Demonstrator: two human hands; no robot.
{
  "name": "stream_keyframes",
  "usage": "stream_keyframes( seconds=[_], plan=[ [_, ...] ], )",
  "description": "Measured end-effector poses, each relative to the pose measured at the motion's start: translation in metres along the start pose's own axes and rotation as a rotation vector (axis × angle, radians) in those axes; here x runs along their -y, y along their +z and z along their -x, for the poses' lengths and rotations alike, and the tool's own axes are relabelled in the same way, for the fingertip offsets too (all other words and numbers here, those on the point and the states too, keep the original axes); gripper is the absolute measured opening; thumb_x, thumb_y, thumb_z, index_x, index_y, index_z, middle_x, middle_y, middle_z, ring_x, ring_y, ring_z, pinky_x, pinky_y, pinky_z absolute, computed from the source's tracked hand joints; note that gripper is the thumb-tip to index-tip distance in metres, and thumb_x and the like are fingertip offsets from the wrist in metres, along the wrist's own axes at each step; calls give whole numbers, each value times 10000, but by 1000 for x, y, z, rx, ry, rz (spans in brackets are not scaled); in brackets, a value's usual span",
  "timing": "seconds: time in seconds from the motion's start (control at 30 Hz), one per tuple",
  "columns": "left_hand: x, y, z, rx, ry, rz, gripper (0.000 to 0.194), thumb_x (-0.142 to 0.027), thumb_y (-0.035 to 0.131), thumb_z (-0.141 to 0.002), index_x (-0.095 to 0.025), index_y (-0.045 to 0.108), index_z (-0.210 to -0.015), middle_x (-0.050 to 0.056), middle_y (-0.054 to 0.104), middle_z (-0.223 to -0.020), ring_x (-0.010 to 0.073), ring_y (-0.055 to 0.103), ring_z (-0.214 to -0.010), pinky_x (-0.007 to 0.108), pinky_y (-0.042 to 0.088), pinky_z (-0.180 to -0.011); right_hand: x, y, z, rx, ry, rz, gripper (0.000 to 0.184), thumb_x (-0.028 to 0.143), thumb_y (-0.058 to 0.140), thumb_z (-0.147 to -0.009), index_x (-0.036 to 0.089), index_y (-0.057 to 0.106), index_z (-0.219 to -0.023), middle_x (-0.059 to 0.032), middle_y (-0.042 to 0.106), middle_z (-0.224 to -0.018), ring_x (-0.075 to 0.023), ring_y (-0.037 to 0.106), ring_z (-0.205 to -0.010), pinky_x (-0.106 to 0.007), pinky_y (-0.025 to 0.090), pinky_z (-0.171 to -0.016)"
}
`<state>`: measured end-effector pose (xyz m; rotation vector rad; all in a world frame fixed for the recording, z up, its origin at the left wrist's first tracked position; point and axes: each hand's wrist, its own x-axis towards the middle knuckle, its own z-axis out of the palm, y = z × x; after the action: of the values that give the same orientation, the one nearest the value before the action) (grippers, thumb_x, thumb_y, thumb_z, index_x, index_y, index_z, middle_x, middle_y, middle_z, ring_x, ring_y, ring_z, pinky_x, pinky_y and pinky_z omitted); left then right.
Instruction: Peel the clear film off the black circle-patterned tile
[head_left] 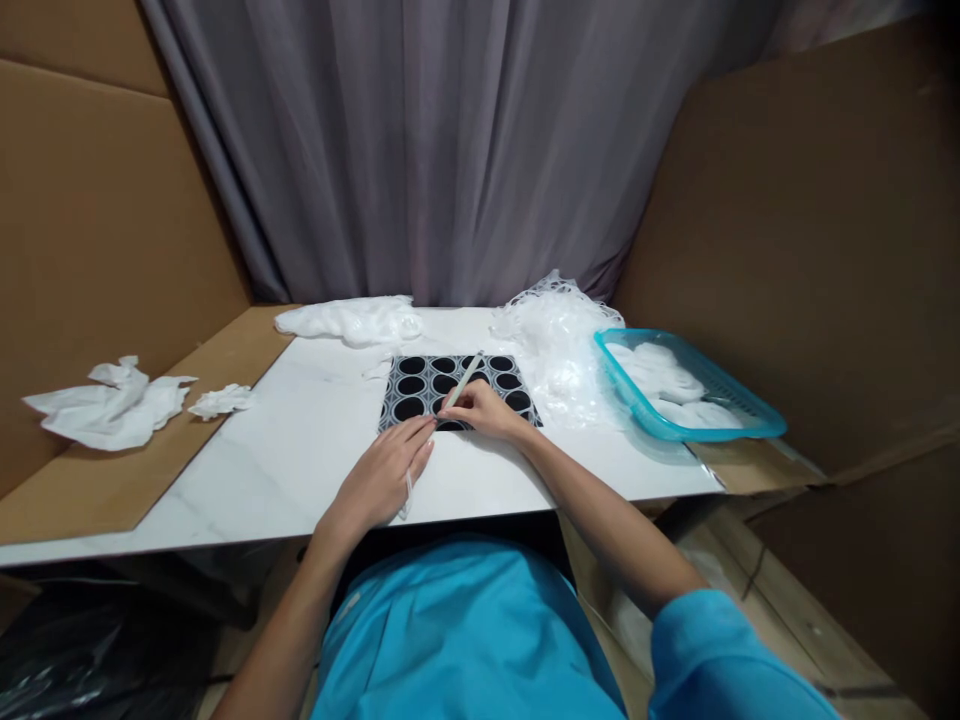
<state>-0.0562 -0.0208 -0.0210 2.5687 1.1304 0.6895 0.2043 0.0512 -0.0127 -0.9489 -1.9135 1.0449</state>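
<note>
A black mat with a grey ring pattern [410, 385] lies flat on the white table. My right hand [484, 408] rests over its front part, closed on a slim pale stick [466, 378] that slants up and away from the fingertips. Beside it, my left hand [390, 462] reaches over the mat's near edge, thumb tucked against the long fingers. A thin white cord loop [409, 492] hangs out from under this palm onto the table. The fingertips of both hands nearly meet, and what lies between them is too small to make out.
On the right stands a blue plastic basket [652, 425] with white soft items inside. A heap of clear plastic and white cords [562, 340] lies beside it. A white bundle [352, 320] sits at the back left. Crumpled white paper [120, 405] rests on cardboard. Tall cardboard walls [810, 240] flank the table [285, 460].
</note>
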Motion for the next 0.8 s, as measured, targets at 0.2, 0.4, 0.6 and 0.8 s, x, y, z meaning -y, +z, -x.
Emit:
stream_keyframes(
  seconds=[0.2, 0.4, 0.6, 0.8],
  plan=[
    [3, 1, -1, 10, 16, -14, 544, -466, 363, -1204, -261, 513, -1685, 84, 563, -1701, 273, 498, -1585, 518, 401, -1320, -2, -1, -2, 25, -26, 95, 332, 488, 771, -1006, 163, 783, -943, -19, 688, -796, -164, 564, -724, -286, 424, -655],
    [4, 3, -1, 2, 11, -15, 534, -470, 369, -1201, -287, 521, -1680, 79, 573, -1692, 272, 505, -1582, 517, 403, -1316, 1, 0, -6, 66, -66, 144, 275, 415, 727, -1045, 163, 775, -946, -28, 699, -828, -173, 571, -749, -300, 434, -695],
    [5, 3, -1, -6, 20, -13, 534, -468, 376, -1201, -285, 520, -1681, 80, 583, -1683, 274, 513, -1575, 514, 413, -1311, 4, 0, -6, 81, -88, 156, 259, 396, 720, -1056, 162, 768, -957, -23, 699, -837, -174, 586, -772, -290, 443, -718],
    [4, 3, -1, 12, 4, -49, 547, -476, 352, -1204, -271, 521, -1683, 75, 573, -1693, 272, 510, -1578, 508, 413, -1318, 1, 1, -7, 94, -103, 159, 243, 376, 713, -1063, 161, 767, -966, -21, 706, -849, -171, 581, -767, -292, 434, -722]
  ],
)
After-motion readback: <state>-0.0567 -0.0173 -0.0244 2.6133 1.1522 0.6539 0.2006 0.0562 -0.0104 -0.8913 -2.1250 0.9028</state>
